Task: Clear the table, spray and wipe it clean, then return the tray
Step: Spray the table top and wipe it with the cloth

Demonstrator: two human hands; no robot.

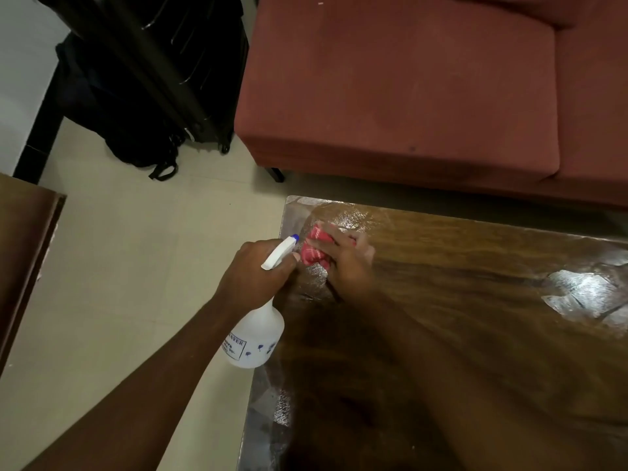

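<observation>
Red cloth (314, 254) lies bunched under the right hand (348, 265), whose blurred fingers curl over it, pressing it to the glossy wooden table (475, 317) near the far-left corner. Just left, the left hand (256, 271) grips the white spray bottle (258, 341) at its neck, forearm stretched from near left.
</observation>
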